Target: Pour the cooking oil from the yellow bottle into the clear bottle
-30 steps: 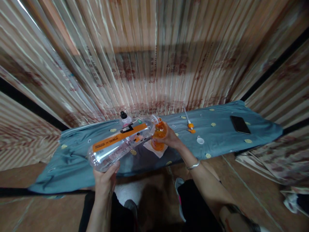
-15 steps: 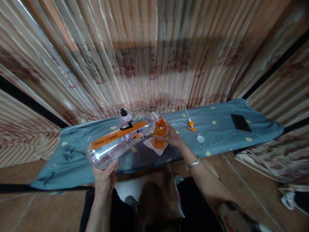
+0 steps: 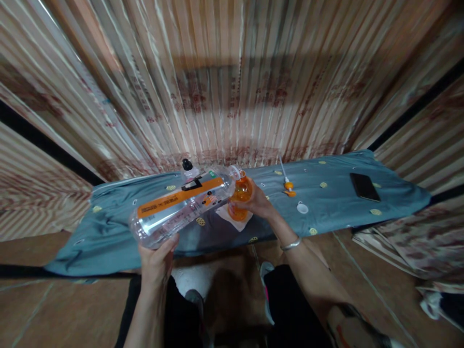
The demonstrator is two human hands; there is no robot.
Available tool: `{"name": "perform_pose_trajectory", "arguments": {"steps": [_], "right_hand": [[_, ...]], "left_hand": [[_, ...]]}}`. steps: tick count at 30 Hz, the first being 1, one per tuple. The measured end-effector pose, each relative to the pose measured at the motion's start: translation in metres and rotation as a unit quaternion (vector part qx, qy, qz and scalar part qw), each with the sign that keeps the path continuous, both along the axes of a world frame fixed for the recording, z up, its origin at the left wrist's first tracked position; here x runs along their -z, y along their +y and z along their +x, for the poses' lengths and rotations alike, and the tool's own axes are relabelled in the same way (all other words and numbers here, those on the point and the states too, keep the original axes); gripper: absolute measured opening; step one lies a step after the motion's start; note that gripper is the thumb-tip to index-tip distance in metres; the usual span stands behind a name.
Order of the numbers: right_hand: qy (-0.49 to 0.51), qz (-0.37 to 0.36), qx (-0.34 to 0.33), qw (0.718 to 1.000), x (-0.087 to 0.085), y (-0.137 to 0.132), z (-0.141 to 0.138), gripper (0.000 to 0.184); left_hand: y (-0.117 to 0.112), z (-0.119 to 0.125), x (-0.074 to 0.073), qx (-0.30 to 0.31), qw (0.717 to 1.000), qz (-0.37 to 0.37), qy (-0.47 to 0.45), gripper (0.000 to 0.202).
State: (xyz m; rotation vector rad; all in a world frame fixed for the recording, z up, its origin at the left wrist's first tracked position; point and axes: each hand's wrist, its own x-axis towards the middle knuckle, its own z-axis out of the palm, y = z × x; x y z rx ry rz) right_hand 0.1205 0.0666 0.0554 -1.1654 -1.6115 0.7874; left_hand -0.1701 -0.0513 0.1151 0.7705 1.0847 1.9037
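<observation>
My left hand (image 3: 157, 258) grips the lower end of a large clear plastic bottle (image 3: 184, 205) with an orange and silver label. The bottle is tilted, its open neck up at the right, by the mouth of a small orange bottle (image 3: 242, 193). Around that orange bottle my right hand (image 3: 257, 200) is closed, keeping it roughly upright over a white tissue (image 3: 235, 221). To the right lies an orange pump top (image 3: 289, 188) with a white tube, and a white round cap (image 3: 302, 208) sits nearer me. How much liquid either bottle holds I cannot tell.
Behind the large bottle stands a clear bottle with a black top (image 3: 187, 166). A dark phone (image 3: 364, 186) lies at the right of the blue-green cloth (image 3: 337, 208) covering the narrow table. Striped curtains (image 3: 232, 96) hang close behind and at both sides.
The view has shifted slightly. The large bottle's neck has risen a little and lies nearly over the orange bottle's mouth; both hands keep their grip.
</observation>
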Motion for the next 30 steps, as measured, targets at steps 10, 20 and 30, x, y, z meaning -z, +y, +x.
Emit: {"name": "perform_pose_trajectory", "arguments": {"steps": [10,20,30], "right_hand": [[0.046,-0.048,-0.015,0.998,-0.0063,-0.0021,-0.0018,0.090],[0.036,-0.044,-0.014,0.998,-0.0079,-0.0013,0.0002,0.089],[0.038,-0.044,-0.011,0.998,-0.0072,-0.0021,-0.0032,0.088]], "left_hand": [[-0.0001,0.0023,-0.0064,-0.001,1.000,0.003,0.005,0.062],[-0.0011,0.0033,-0.0051,-0.001,1.000,0.005,0.008,0.057],[-0.0012,0.0007,-0.0016,0.003,1.000,-0.008,0.007,0.068]]}}
